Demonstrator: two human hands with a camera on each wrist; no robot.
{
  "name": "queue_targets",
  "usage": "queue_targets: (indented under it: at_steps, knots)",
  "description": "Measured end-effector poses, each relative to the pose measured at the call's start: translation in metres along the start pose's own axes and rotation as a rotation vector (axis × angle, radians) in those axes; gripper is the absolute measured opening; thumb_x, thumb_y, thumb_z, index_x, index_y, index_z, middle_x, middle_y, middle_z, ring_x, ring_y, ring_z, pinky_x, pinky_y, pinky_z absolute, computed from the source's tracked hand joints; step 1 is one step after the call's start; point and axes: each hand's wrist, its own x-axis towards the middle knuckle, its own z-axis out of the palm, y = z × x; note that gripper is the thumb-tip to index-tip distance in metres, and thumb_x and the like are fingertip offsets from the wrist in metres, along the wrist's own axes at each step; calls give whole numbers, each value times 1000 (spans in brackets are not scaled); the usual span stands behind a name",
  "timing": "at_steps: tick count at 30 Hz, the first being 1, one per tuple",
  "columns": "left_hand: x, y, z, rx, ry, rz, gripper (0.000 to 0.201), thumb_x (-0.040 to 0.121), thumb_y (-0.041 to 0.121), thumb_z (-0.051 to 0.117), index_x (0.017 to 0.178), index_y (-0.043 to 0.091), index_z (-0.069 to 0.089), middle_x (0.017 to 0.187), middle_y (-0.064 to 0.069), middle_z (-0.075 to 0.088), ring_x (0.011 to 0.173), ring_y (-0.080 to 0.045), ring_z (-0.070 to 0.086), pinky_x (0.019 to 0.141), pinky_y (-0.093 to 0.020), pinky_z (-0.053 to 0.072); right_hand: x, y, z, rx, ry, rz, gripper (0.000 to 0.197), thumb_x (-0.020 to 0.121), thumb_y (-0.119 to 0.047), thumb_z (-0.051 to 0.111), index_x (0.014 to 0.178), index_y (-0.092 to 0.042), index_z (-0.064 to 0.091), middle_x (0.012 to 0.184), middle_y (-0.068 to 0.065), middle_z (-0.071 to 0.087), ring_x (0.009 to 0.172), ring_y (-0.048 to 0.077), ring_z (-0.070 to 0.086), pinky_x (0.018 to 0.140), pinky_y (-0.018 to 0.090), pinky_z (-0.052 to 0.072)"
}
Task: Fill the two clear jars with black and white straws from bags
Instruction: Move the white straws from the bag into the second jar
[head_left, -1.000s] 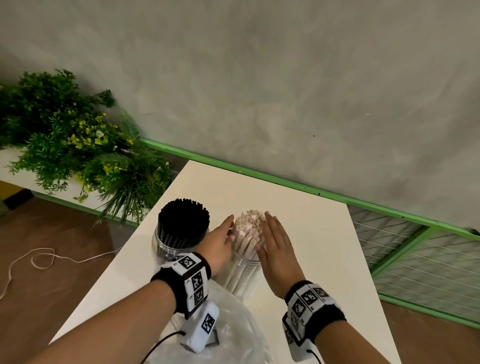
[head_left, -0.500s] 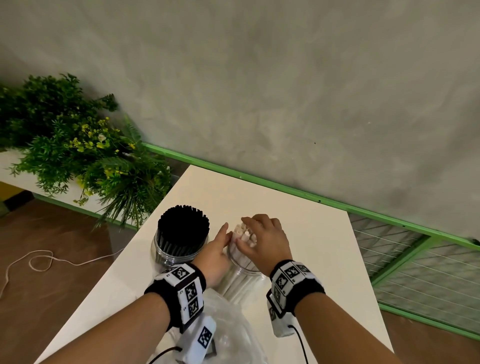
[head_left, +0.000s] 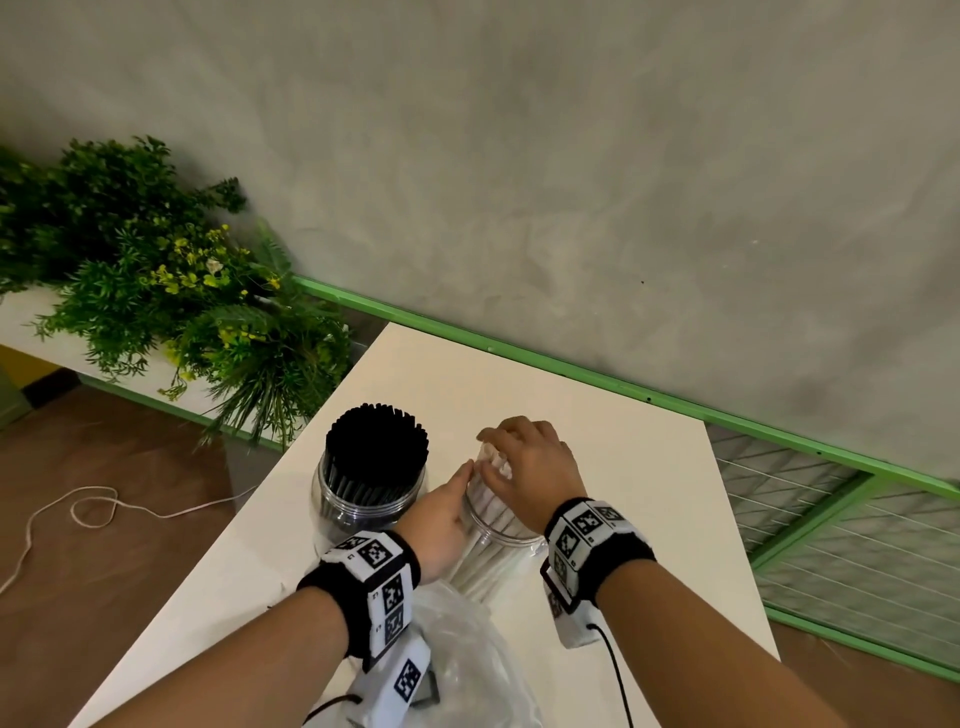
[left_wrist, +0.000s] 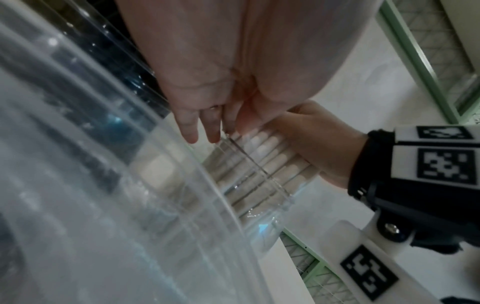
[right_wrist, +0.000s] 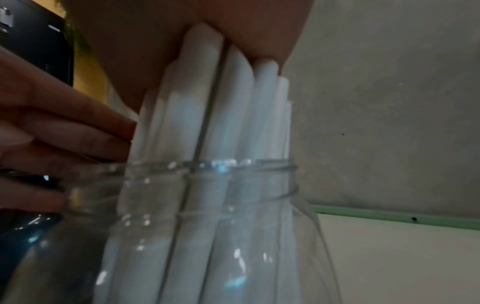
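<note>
A clear jar (head_left: 332, 499) packed with black straws (head_left: 376, 447) stands on the left of the white table (head_left: 649, 519). Right of it a second clear jar (head_left: 506, 532) holds white straws (right_wrist: 215, 102) that stick out above its neck (right_wrist: 207, 166). My right hand (head_left: 524, 457) is cupped over the straw tops, fingers curled down around the bundle. In the right wrist view the palm rests on the straw ends. My left hand (head_left: 447, 506) lies against the bundle's left side with straight fingers (right_wrist: 78, 123).
A crumpled clear plastic bag (head_left: 467, 649) lies at the table's near edge under my left wrist. Green plants (head_left: 182, 312) stand off the table's left side. A green rail (head_left: 571, 374) and a grey wall lie behind. A cord (head_left: 93, 509) lies on the floor.
My right hand has moved from flat against the right side of the white straws to cupped over their tops. The left hand has stayed at the bundle's left side.
</note>
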Motion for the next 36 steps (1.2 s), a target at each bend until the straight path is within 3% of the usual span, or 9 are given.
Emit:
queue_targets:
  at_steps: [3, 6, 11, 15, 21, 24, 28, 31, 36]
  knots:
    - [4, -5, -1, 19, -19, -9, 68, 92, 4, 38, 151, 21, 9, 133, -12, 54, 115, -24, 56, 96, -32, 45, -1, -1, 2, 4, 28, 23, 47, 87, -51, 34, 127, -36, 53, 123, -7, 53, 110, 21, 48, 84, 40, 48]
    - [7, -9, -3, 24, -39, -27, 67, 92, 7, 38, 151, 21, 11, 142, -10, 46, 127, -22, 47, 104, -27, 39, -1, -2, 2, -35, 36, -22, 51, 93, -37, 46, 143, -38, 34, 141, -1, 43, 118, 23, 45, 91, 42, 45]
    - [5, -8, -6, -10, -34, -14, 63, 91, 2, 36, 149, 20, 20, 131, -18, 55, 121, -30, 52, 101, -40, 42, 4, -8, 1, -151, -49, -73, 34, 96, -34, 43, 126, -34, 58, 126, -4, 59, 117, 28, 49, 90, 44, 45]
    - [-6, -9, -13, -59, -70, -12, 57, 93, 3, 37, 147, 19, 26, 137, -14, 50, 125, -28, 48, 104, -35, 39, 5, -9, -2, -90, -2, -31, 51, 92, -44, 21, 120, -29, 62, 111, -6, 63, 107, 26, 53, 82, 39, 43]
    - [-33, -16, -36, -207, -82, 33, 46, 97, 6, 43, 142, 17, 38, 142, 1, 46, 129, -11, 43, 105, -19, 31, 3, -15, -17, -346, -212, 19, 63, 91, -67, 27, 147, -38, 25, 153, -3, 27, 142, 28, 18, 114, 51, 15]
    - [-54, -27, -58, -245, -65, 73, 39, 96, 4, 47, 133, 16, 48, 133, 3, 53, 122, -9, 49, 101, -17, 35, -17, -28, -29, -99, 65, 61, 64, 87, -64, 31, 143, -34, 36, 149, -1, 33, 139, 25, 22, 111, 44, 19]
    - [-89, -64, -82, -231, 106, 75, 32, 93, 3, 53, 117, 22, 58, 120, 6, 60, 112, -7, 55, 97, -20, 42, -80, -41, -38, 411, 447, 177, 19, 92, -29, 57, 105, -20, 68, 108, 0, 62, 103, 19, 55, 86, 13, 37]
    - [-108, -105, -87, -92, 218, -66, 30, 91, 13, 58, 118, 26, 57, 128, -2, 53, 111, -17, 54, 95, -32, 42, -142, -46, -16, 549, 304, 553, 7, 91, -16, 62, 92, -22, 65, 101, 4, 64, 91, 18, 61, 69, 8, 40]
    - [-121, -138, -70, -167, -23, -402, 37, 93, 41, 52, 127, 25, 53, 119, -7, 60, 103, -26, 59, 92, -38, 45, -203, -57, 38, 790, -280, 1043, 45, 92, -32, 61, 134, -24, 45, 130, 6, 45, 103, 22, 50, 84, 32, 40]
